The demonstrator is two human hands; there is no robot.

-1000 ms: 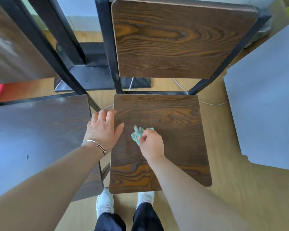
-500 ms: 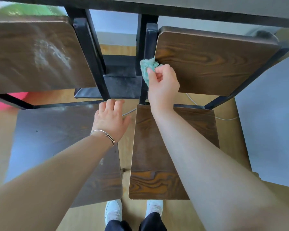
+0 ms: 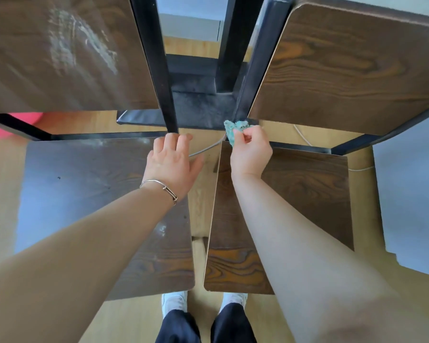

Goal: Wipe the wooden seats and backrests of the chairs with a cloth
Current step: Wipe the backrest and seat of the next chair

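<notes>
Two wooden chairs with black metal frames stand side by side below me. My right hand (image 3: 252,151) pinches a crumpled teal cloth (image 3: 234,131) at the lower left corner of the right chair's backrest (image 3: 352,68), just above the back edge of its seat (image 3: 307,194). My left hand (image 3: 172,164), a thin bracelet on its wrist, rests flat with straight fingers on the back right corner of the left chair's seat (image 3: 84,194). The left backrest (image 3: 60,53) shows whitish smears.
Black frame posts (image 3: 156,65) rise between the two backrests. A grey table base (image 3: 198,107) and a white cable (image 3: 300,134) lie on the wood floor behind. A pale grey panel (image 3: 411,194) lies at the right. A pink object (image 3: 0,129) sits far left. My shoes (image 3: 174,302) show below.
My right hand lifted the cloth from the right seat to the backrest's upper left edge, then slid it down to the lower left corner. The left hand stayed on the left seat.
</notes>
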